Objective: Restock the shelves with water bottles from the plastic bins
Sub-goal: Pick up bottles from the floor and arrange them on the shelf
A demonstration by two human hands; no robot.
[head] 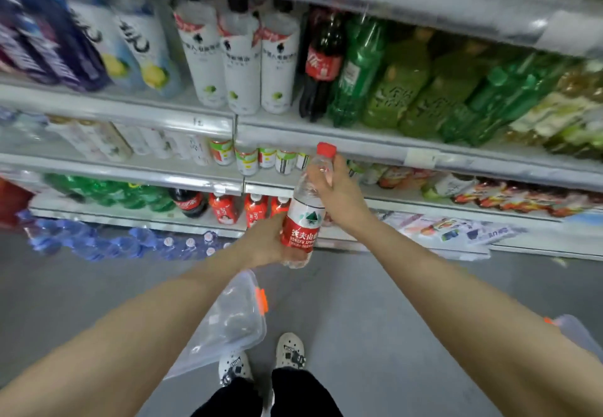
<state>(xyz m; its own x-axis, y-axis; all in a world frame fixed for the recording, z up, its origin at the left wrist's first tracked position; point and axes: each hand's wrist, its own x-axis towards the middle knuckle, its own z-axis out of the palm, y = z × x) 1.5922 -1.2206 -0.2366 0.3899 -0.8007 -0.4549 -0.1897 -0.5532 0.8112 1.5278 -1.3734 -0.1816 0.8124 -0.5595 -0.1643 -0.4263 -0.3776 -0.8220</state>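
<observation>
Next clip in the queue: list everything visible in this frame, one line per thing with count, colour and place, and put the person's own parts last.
Clear plastic water bottle with red cap and red label: one, held upright in both hands before the shelves.
White-labelled tall bottles: three, upper shelf, centre.
Dark cola bottle with red label: one, upper shelf, right of the white ones.
Green plastic bottles: several, upper shelf, right.
Short red bottles: at least three, low shelf.
Blue-wrapped packs of bottles: count unclear, floor at left.
Clear plastic bin with orange latch: one, floor by the feet.
White shoes: two, bottom centre.
Left hand: fingers round the bottle's lower part.
Right hand: fingers round the bottle's neck.
</observation>
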